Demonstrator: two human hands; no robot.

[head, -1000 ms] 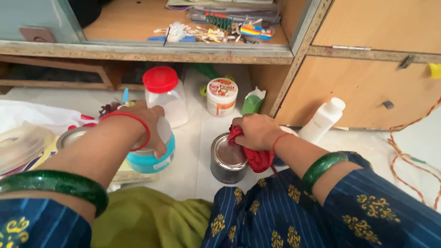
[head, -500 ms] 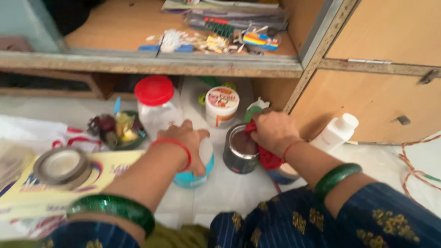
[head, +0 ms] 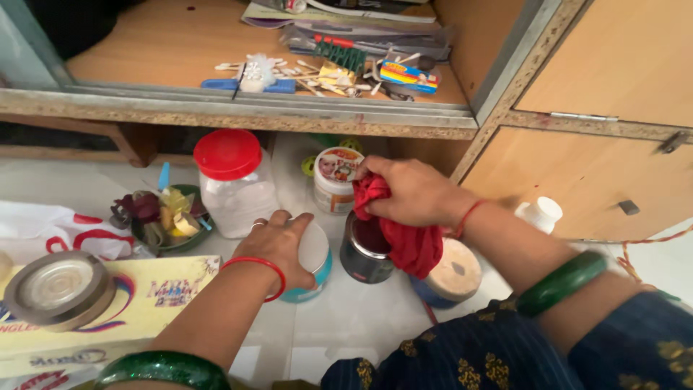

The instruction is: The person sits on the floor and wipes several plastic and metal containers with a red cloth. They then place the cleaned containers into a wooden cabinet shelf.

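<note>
- Left hand (head: 278, 242): palm down, fingers spread and curled over the white lid of a squat blue jar (head: 312, 266). Gripping the lid from above; jar sits on the white floor (head: 361, 318).
- Right hand (head: 415, 193): fingers pressed together, bunching a red cloth (head: 404, 235). Cloth is pushed onto the open top of a small metal tin (head: 364, 249) and hangs down its right side.
- Tin stands upright just right of the blue jar, near but can't tell if touching.
- Behind the cloth, right of the tin: a round container with a pale lid (head: 451, 274), partly covered by the cloth.
- Behind the tin: small white tub with a printed label (head: 336, 179), upright.
- Left of that: clear plastic jar with red screw lid (head: 232, 180), white contents, upright, just behind the left hand.
- Further left: dark green bowl (head: 162, 217) full of small mixed bits.
- Far left, near edge: round metal lid (head: 58, 285) lying on a flat yellow printed box (head: 144, 303).
- Right, by the cabinet door: white plastic bottle (head: 538, 213), partly hidden by the right forearm.
- Above: wooden shelf (head: 144, 50) with scattered sticks, clips and papers.
- Both wrists carry a green bangle and a red thread.
</note>
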